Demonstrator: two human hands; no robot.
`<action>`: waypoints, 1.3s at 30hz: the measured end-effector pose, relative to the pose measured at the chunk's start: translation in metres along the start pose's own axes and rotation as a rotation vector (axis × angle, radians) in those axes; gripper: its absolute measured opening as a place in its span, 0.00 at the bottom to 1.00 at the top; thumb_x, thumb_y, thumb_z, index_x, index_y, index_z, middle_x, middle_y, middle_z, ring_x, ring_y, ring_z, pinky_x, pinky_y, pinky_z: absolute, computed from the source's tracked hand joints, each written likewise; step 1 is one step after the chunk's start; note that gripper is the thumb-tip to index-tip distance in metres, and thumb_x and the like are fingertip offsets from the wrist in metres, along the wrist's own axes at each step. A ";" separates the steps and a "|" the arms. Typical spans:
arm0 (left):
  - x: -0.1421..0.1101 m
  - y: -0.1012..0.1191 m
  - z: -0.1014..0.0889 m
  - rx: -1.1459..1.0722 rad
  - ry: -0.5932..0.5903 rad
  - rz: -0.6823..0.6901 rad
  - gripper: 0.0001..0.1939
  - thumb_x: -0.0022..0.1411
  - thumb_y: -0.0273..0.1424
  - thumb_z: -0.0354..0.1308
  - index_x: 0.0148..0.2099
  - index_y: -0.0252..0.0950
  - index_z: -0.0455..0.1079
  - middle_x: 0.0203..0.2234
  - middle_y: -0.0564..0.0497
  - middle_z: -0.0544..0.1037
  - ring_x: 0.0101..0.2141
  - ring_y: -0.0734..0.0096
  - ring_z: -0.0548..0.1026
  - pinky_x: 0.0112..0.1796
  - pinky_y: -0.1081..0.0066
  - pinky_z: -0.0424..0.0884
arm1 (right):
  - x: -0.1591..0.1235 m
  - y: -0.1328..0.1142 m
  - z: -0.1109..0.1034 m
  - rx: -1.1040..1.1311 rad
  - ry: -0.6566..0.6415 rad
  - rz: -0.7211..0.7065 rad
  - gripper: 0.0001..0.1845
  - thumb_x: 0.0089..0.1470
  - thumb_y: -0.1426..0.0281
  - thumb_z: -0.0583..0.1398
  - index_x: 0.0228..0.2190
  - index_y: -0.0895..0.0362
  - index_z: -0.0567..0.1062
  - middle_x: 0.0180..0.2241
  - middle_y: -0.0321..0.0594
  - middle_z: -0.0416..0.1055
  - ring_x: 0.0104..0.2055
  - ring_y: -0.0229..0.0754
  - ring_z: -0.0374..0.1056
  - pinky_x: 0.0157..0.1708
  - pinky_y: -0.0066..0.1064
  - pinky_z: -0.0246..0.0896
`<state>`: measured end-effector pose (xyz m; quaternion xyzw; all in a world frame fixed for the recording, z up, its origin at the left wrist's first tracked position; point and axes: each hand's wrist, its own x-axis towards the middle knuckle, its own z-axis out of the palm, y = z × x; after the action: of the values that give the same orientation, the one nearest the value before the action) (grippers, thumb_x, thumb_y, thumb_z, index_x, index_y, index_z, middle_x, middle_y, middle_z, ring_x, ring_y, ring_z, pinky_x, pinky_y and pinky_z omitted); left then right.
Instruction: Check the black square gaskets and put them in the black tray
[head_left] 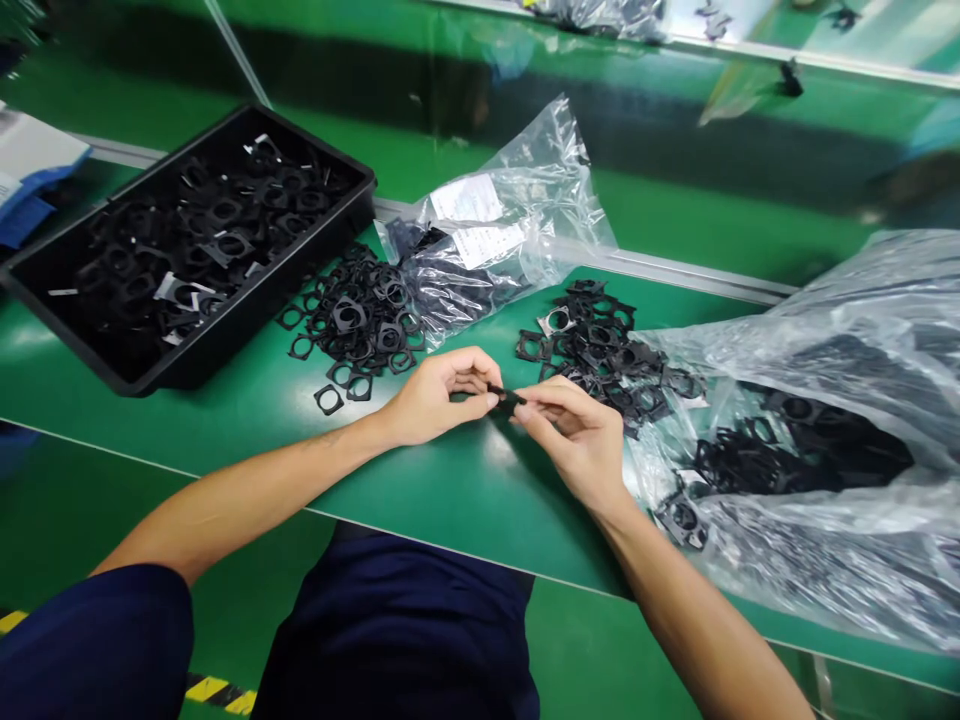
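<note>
Centrally, we hold a small black part [508, 399] over the green counter [450, 500], pinched between the fingertips of both hands: our left grip [442, 397] has one end, our right grip [576, 432] the other. It shows nearly edge-on, so its outline cannot be made out. To handle it well, we judge, we should pinch lightly, keep both wrists level and turn it slowly, since so thin a piece could bend. Behind the left grip lies a left pile [358, 318] of square black rings; farther left stands a black bin [259, 322] of similar pieces. Behind the right grip is a right pile [600, 340], beside a large clear bag [810, 565]. Our open room is the bare strip between the hands and the counter's front edge; rightward, the bag crowds our forearm [694, 600].
</note>
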<state>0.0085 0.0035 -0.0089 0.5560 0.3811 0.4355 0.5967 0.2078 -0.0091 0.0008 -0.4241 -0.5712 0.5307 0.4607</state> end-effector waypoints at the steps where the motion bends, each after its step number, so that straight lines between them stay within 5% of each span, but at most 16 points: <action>1: 0.000 -0.001 0.000 -0.002 0.007 0.031 0.09 0.58 0.30 0.67 0.36 0.34 0.69 0.32 0.51 0.79 0.34 0.75 0.79 0.41 0.72 0.76 | 0.000 -0.001 -0.001 0.000 -0.020 -0.025 0.09 0.51 0.65 0.71 0.36 0.51 0.83 0.34 0.37 0.74 0.33 0.36 0.73 0.39 0.31 0.76; 11: 0.001 -0.010 -0.001 0.006 0.016 0.129 0.13 0.61 0.35 0.67 0.34 0.34 0.68 0.36 0.47 0.81 0.39 0.71 0.80 0.44 0.68 0.78 | 0.000 -0.001 -0.002 -0.078 -0.094 -0.124 0.15 0.53 0.62 0.70 0.43 0.51 0.80 0.40 0.41 0.75 0.40 0.41 0.74 0.42 0.35 0.77; 17: -0.001 -0.010 0.002 0.090 0.012 0.129 0.11 0.61 0.35 0.66 0.35 0.35 0.69 0.34 0.48 0.81 0.37 0.71 0.80 0.44 0.69 0.77 | -0.001 -0.003 -0.002 -0.226 -0.048 -0.202 0.04 0.57 0.66 0.66 0.35 0.52 0.79 0.34 0.39 0.75 0.36 0.41 0.72 0.38 0.35 0.73; 25: -0.004 -0.007 0.004 0.298 0.046 0.132 0.06 0.63 0.33 0.62 0.40 0.36 0.72 0.31 0.53 0.78 0.32 0.74 0.76 0.38 0.73 0.73 | 0.000 -0.003 -0.003 -0.216 -0.026 -0.101 0.08 0.61 0.64 0.62 0.33 0.54 0.74 0.30 0.35 0.71 0.28 0.36 0.71 0.32 0.31 0.71; 28: -0.005 -0.007 0.004 0.362 0.067 0.125 0.05 0.65 0.32 0.59 0.42 0.36 0.70 0.28 0.55 0.74 0.30 0.75 0.72 0.35 0.74 0.70 | 0.005 -0.003 -0.008 -0.380 0.012 -0.196 0.09 0.63 0.64 0.60 0.32 0.54 0.75 0.31 0.38 0.75 0.33 0.41 0.73 0.37 0.35 0.73; 31: -0.004 -0.008 0.002 0.423 0.071 0.123 0.05 0.66 0.30 0.56 0.44 0.36 0.69 0.26 0.56 0.71 0.28 0.76 0.70 0.34 0.75 0.68 | 0.014 0.003 -0.017 -0.702 0.073 -0.360 0.10 0.64 0.68 0.57 0.42 0.53 0.79 0.43 0.47 0.79 0.48 0.51 0.74 0.52 0.48 0.70; 34: -0.001 -0.006 0.001 0.467 0.102 0.168 0.06 0.66 0.30 0.55 0.44 0.36 0.70 0.28 0.55 0.72 0.29 0.75 0.71 0.35 0.74 0.69 | 0.023 0.014 -0.025 -0.958 -0.027 -0.440 0.17 0.62 0.70 0.57 0.51 0.55 0.77 0.53 0.52 0.75 0.64 0.61 0.62 0.62 0.61 0.59; 39: 0.008 0.027 -0.021 0.662 0.227 0.364 0.08 0.65 0.31 0.58 0.46 0.36 0.72 0.36 0.50 0.78 0.36 0.71 0.75 0.42 0.71 0.72 | 0.033 0.029 -0.032 -1.055 -0.086 -0.558 0.12 0.62 0.69 0.57 0.41 0.55 0.81 0.43 0.50 0.79 0.59 0.62 0.65 0.56 0.60 0.64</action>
<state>-0.0108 0.0178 0.0166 0.7252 0.4595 0.4465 0.2521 0.2320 0.0327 -0.0254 -0.4079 -0.8655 0.0510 0.2863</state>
